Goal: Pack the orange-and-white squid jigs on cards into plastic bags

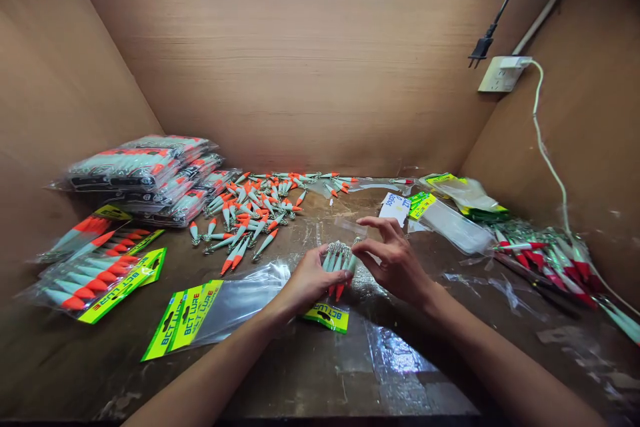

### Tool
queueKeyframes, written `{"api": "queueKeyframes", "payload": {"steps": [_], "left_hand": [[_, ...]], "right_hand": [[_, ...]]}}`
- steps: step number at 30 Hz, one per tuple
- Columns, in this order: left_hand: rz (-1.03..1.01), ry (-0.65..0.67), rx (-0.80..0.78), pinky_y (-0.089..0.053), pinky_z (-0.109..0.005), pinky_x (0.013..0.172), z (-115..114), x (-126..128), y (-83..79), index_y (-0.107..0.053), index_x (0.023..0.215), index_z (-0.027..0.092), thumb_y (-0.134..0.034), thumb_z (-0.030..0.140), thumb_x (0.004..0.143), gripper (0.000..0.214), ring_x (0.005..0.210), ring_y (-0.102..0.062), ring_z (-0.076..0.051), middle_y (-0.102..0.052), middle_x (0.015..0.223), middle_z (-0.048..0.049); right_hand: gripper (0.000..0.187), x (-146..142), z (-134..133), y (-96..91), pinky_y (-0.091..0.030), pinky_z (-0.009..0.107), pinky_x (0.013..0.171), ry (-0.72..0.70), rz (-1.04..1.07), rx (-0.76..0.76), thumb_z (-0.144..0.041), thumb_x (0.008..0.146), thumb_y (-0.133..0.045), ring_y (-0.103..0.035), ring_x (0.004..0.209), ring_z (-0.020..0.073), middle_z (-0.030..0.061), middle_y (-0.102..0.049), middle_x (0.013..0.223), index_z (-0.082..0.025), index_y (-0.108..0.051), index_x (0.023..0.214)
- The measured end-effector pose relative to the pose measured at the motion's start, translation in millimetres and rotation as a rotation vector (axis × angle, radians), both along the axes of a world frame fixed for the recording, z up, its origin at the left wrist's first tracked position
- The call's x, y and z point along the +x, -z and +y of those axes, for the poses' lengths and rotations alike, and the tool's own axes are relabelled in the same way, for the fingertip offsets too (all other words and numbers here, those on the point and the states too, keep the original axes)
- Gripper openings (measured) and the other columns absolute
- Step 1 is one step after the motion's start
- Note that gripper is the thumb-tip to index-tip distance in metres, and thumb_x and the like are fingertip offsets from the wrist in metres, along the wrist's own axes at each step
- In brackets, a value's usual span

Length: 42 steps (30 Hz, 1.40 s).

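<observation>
My left hand (306, 282) is closed around a small row of white-and-orange squid lures (338, 259), hook ends up and orange tips down. At the right end of that row, my right hand (393, 260) pinches one lure near its hooks with thumb and index finger, the other fingers raised. Just under the held lures lies a yellow-green "BCT LURE" bag header (327, 318); the rest of that bag is mostly hidden by my hands. Left of my left forearm, flat clear bags with yellow headers (193, 313) overlap on the table.
Loose orange-tipped lures (250, 210) are heaped at the back. Wrapped lure packs (145, 173) are stacked at left, behind filled bags (95, 277). Red-and-white lures (555, 257) lie at right near a white cord (537, 120). A black plug (481, 48) hangs above.
</observation>
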<state>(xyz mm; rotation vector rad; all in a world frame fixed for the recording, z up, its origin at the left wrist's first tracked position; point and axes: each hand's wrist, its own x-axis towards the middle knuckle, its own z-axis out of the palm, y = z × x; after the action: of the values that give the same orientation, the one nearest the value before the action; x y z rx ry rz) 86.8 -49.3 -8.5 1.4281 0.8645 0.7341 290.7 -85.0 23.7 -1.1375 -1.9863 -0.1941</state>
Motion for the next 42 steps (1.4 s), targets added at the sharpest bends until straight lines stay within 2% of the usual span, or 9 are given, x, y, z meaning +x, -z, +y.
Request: {"api": "queueKeyframes", "payload": {"steps": [4, 9, 15, 21, 26, 30, 34, 38, 42], "left_hand": [[0.008, -0.057, 0.02, -0.049, -0.023, 0.062, 2.4, 0.1, 0.9, -0.061, 0.102, 0.011, -0.083, 0.035, 0.07, 0.046, 0.067, -0.062, -0.015, -0.067, 0.084, -0.0054], [-0.029, -0.065, 0.012, -0.048, -0.023, 0.059, 0.2, -0.5, -0.8, -0.058, 0.104, 0.012, -0.081, 0.037, 0.072, 0.047, 0.065, -0.06, -0.015, -0.065, 0.082, -0.0045], [-0.02, -0.038, -0.052, -0.041, -0.021, 0.05, -5.3, 0.0, -5.3, -0.06, 0.084, 0.01, -0.082, 0.038, 0.07, 0.039, 0.055, -0.054, -0.012, -0.063, 0.069, -0.0045], [-0.091, -0.033, -0.032, -0.035, -0.02, 0.046, -1.4, -0.9, -1.8, -0.06, 0.08, 0.009, -0.082, 0.043, 0.069, 0.042, 0.047, -0.046, -0.009, -0.059, 0.064, -0.0031], [-0.119, 0.029, -0.052, -0.04, -0.022, 0.051, 5.9, -5.2, 3.2, -0.06, 0.086, 0.009, -0.084, 0.041, 0.068, 0.043, 0.053, -0.052, -0.012, -0.063, 0.069, -0.0053], [-0.158, 0.078, -0.067, -0.043, -0.024, 0.056, 3.2, -8.6, -6.1, -0.062, 0.092, 0.009, -0.084, 0.04, 0.068, 0.045, 0.06, -0.057, -0.015, -0.066, 0.077, -0.0082], [-0.185, 0.063, -0.037, -0.044, -0.024, 0.06, 0.3, -9.6, -13.7, -0.062, 0.098, 0.009, -0.087, 0.038, 0.063, 0.052, 0.065, -0.056, -0.014, -0.064, 0.079, -0.0063], [-0.108, 0.0, 0.044, -0.044, -0.023, 0.062, 5.6, -9.0, -3.8, -0.064, 0.102, 0.009, -0.09, 0.032, 0.057, 0.057, 0.067, -0.056, -0.014, -0.063, 0.079, -0.0046], [-0.127, 0.002, -0.028, -0.04, -0.024, 0.051, 8.1, -5.7, 6.9, -0.061, 0.095, 0.01, -0.088, 0.038, 0.06, 0.052, 0.053, -0.053, -0.014, -0.061, 0.069, -0.004]], "right_hand": [[0.017, -3.0, 1.6, 9.1, -0.041, 0.021, 0.087, 0.029, 0.017, -0.037, -0.027, 0.095, -0.056, -0.049, 0.098, 0.0079, 0.0048, -0.056, 0.104, -0.019, -0.07, 0.095], [0.017, -5.9, 4.8, 18.7, -0.04, 0.014, 0.077, -0.058, 0.092, -0.108, -0.025, 0.098, -0.05, -0.051, 0.088, 0.0036, 0.0042, -0.056, 0.1, -0.015, -0.064, 0.098], [0.014, -8.7, 4.5, 15.2, -0.04, 0.012, 0.075, -0.151, 0.164, -0.147, -0.022, 0.097, -0.05, -0.051, 0.085, 0.0029, 0.0047, -0.056, 0.097, -0.013, -0.061, 0.095], [0.012, -8.2, 4.2, 13.6, -0.042, 0.012, 0.08, -0.216, 0.146, -0.044, -0.018, 0.095, -0.051, -0.053, 0.093, 0.0039, 0.0054, -0.056, 0.099, -0.013, -0.062, 0.092], [0.013, -6.8, 6.2, 15.2, -0.042, 0.011, 0.075, -0.203, 0.129, -0.049, -0.017, 0.096, -0.05, -0.052, 0.088, 0.0034, 0.0059, -0.056, 0.097, -0.012, -0.062, 0.093], [0.012, -6.2, 5.3, 14.7, -0.042, 0.011, 0.076, -0.215, 0.127, -0.038, -0.017, 0.095, -0.051, -0.052, 0.088, 0.003, 0.0053, -0.056, 0.097, -0.012, -0.062, 0.093], [0.01, -7.1, 4.2, 15.1, -0.042, 0.012, 0.08, -0.277, 0.111, -0.011, -0.015, 0.094, -0.053, -0.054, 0.092, 0.0029, 0.0043, -0.056, 0.097, -0.013, -0.062, 0.093], [0.011, -8.3, 4.2, 14.9, -0.041, 0.012, 0.078, -0.284, 0.107, -0.033, -0.014, 0.095, -0.051, -0.053, 0.091, 0.0028, 0.0043, -0.057, 0.096, -0.013, -0.061, 0.093], [0.012, -7.9, 5.1, 14.8, -0.04, 0.012, 0.076, -0.273, 0.095, -0.031, -0.016, 0.095, -0.051, -0.051, 0.087, 0.003, 0.0042, -0.056, 0.094, -0.013, -0.061, 0.091]]}}
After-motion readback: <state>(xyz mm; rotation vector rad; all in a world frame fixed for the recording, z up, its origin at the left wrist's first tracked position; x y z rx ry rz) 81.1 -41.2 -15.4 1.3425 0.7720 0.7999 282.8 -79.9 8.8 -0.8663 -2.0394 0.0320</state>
